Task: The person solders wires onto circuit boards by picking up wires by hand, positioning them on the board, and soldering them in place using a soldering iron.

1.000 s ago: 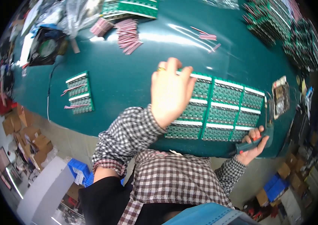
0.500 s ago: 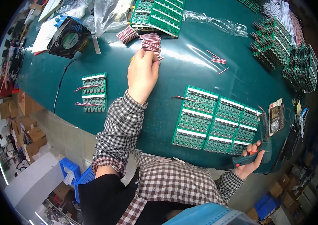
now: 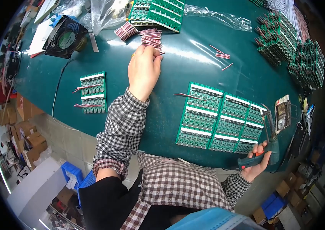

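You're in an electronics assembly workshop: green-topped worktable (image 3: 164, 124), circuit-board panels (image 3: 199, 113) toward its near edge, stacked boards (image 3: 279, 42) at the far right corner, short red-and-white wires (image 3: 151, 37) toward the far edge. Soldering gun (image 3: 272, 150) in your right hand (image 3: 258, 165) at the near right corner; black fan (image 3: 66, 39) toward the far left corner. Beyond the near left edge, cardboard boxes (image 3: 36, 140) and blue crates (image 3: 79, 171).

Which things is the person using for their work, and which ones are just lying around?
Seems part of the work:
dark green tool, held in the right hand
red and white wires, at the fingertips of the left hand
green circuit boards, one wire lying across them

Probably just lying about:
black fan
clear plastic bag
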`<state>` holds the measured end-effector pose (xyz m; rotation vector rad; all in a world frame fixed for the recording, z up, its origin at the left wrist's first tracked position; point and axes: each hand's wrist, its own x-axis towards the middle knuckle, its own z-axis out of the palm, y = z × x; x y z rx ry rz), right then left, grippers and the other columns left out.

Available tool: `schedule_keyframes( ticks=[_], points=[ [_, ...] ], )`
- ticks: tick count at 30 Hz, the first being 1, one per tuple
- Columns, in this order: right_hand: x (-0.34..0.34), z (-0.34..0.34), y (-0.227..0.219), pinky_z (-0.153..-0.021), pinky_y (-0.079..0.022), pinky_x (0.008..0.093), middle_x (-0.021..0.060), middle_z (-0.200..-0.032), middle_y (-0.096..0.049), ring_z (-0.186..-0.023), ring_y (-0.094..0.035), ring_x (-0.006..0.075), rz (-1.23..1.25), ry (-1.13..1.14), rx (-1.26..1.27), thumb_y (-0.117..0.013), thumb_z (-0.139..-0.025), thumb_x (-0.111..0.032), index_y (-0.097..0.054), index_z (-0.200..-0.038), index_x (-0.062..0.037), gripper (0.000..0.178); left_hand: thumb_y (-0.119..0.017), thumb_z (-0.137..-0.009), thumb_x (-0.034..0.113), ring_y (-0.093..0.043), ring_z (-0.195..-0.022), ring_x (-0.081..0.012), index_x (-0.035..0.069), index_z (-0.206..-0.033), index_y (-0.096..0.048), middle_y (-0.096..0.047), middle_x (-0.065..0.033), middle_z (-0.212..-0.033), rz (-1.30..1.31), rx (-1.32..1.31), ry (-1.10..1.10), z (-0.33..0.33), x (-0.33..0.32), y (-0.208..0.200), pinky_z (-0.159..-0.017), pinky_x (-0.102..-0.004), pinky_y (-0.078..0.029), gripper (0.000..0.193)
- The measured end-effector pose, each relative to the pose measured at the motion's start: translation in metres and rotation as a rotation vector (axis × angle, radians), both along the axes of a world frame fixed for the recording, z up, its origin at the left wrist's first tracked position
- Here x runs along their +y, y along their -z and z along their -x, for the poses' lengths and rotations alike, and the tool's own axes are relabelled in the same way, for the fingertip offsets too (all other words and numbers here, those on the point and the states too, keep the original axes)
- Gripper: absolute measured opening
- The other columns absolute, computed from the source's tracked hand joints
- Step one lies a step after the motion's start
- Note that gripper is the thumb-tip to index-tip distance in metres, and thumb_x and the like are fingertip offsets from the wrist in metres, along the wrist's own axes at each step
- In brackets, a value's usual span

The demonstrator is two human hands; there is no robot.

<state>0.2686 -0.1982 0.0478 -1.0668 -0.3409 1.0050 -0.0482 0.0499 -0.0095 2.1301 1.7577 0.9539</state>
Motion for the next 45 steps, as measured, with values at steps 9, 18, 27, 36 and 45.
schedule_keyframes(
  ticks=[9,18,27,36,45],
  points=[
    [0.003,0.003,-0.002,-0.050,-0.049,0.0215,0.0045,-0.077,-0.050,-0.073,-0.051,0.0140,0.038,-0.001,-0.019,-0.051,-0.091,-0.029,-0.044,-0.107,0.0009,0.035,-0.064,-0.074,0.009,-0.055,-0.074,-0.0317,0.004,-0.076,-0.054,-0.055,-0.0120,-0.078,0.007,-0.003,-0.003,-0.001,-0.001,-0.005,-0.066,-0.0404,-0.044,0.011],
    [0.002,0.002,-0.003,-0.055,-0.049,0.0216,0.0041,-0.079,-0.048,-0.076,-0.049,0.0136,0.020,-0.065,-0.001,-0.048,-0.093,-0.028,-0.041,-0.109,-0.0001,0.033,-0.064,-0.076,0.009,-0.055,-0.068,-0.0231,0.004,-0.078,-0.056,-0.055,-0.0075,-0.076,-0.028,0.037,0.003,0.003,-0.002,-0.003,-0.063,-0.0340,-0.044,0.009],
    [0.008,0.002,0.001,-0.050,-0.050,0.0216,0.0047,-0.077,-0.050,-0.074,-0.051,0.0142,0.032,-0.023,0.007,-0.051,-0.091,-0.028,-0.043,-0.107,0.0013,0.034,-0.062,-0.075,0.008,-0.055,-0.072,-0.0284,0.004,-0.077,-0.054,-0.056,-0.0102,-0.078,0.132,-0.074,0.016,0.004,0.002,0.000,-0.065,-0.0384,-0.044,0.009],
    [0.003,0.006,-0.003,-0.049,-0.049,0.0220,0.0053,-0.074,-0.051,-0.071,-0.052,0.0146,0.045,0.026,0.030,-0.051,-0.091,-0.029,-0.043,-0.108,0.0016,0.036,-0.062,-0.073,0.007,-0.053,-0.065,-0.0231,0.004,-0.074,-0.053,-0.051,-0.0082,-0.071,0.062,-0.041,0.037,0.006,-0.001,-0.004,-0.060,-0.0330,-0.043,0.010],
    [-0.002,0.013,-0.005,-0.047,-0.049,0.0208,0.0045,-0.072,-0.050,-0.069,-0.053,0.0133,0.071,0.044,-0.013,-0.053,-0.089,-0.029,-0.044,-0.106,0.0016,0.036,-0.063,-0.075,0.007,-0.052,-0.063,-0.0183,0.003,-0.078,-0.054,-0.051,-0.0059,-0.073,0.145,-0.133,0.127,0.002,-0.012,-0.017,-0.060,-0.0294,-0.042,0.010]
  ],
)
